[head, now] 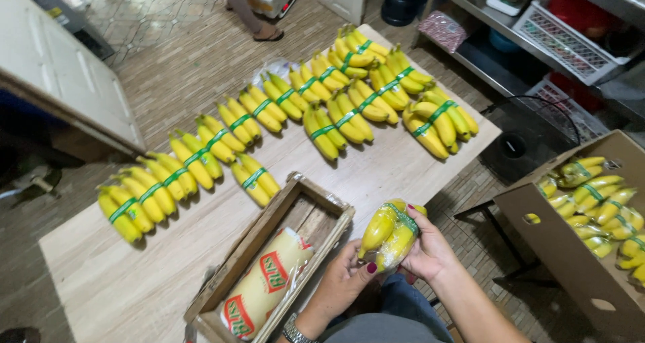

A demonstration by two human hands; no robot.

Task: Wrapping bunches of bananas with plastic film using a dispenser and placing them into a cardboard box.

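I see both hands, left hand (342, 282) and right hand (430, 252), pinching a wrapped bunch (390, 232) off the counter (134, 282) edge, so loose film may let it slip down.

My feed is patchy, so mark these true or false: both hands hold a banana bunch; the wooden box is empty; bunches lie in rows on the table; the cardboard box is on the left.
1. Both hands, left hand and right hand, hold one banana bunch. True.
2. The wooden box is empty. False: a roll of plastic film lies in it.
3. Banded bunches lie in rows on the table. True.
4. The cardboard box is on the left. False: it stands on the right, holding bananas.
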